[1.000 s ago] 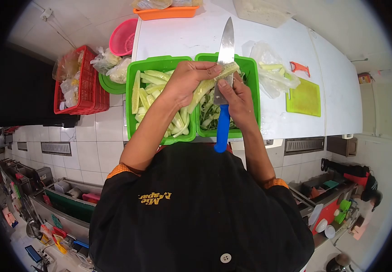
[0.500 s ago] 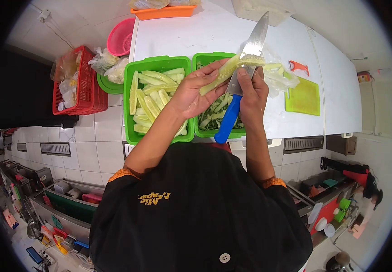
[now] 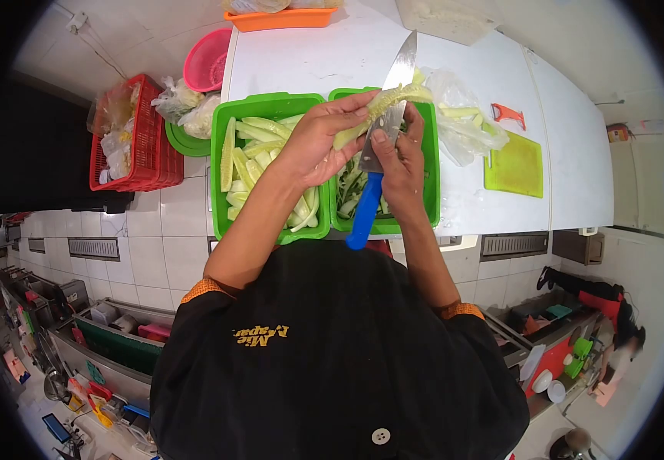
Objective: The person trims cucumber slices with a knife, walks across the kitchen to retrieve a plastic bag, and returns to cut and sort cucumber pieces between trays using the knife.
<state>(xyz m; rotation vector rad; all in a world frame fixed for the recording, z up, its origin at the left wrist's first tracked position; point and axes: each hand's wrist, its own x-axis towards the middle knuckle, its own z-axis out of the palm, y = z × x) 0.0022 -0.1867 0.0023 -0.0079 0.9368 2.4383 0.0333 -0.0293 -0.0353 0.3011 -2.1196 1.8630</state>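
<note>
My left hand [image 3: 318,139] is closed around a cucumber piece [image 3: 349,136], fingers on its far side. My right hand [image 3: 402,170] grips a knife with a blue handle [image 3: 364,215], the thumb against the flat of the blade. The steel blade points away from me and crosses the cucumber, where a pale seedy strip [image 3: 405,93] bends over it. Below my left forearm, a green bin [image 3: 219,180] holds many peeled cucumber pieces [image 3: 258,149]. Under the knife, a second green bin [image 3: 433,180] contains cucumber scraps [image 3: 351,188], partly hidden by my hands.
On the white table [image 3: 301,65], a plastic bag [image 3: 462,126] with cucumber pieces lies right of the bins. Beyond it are a yellow-green cutting board [image 3: 514,167] and an orange peeler [image 3: 508,115]. Red crates [image 3: 148,153] stand at left; another person [image 3: 612,307] is at far right.
Both hands have shifted left, carrying the knife and cucumber. The blade has moved along the cucumber toward my left hand, with more of the seedy strip bent over it.
</note>
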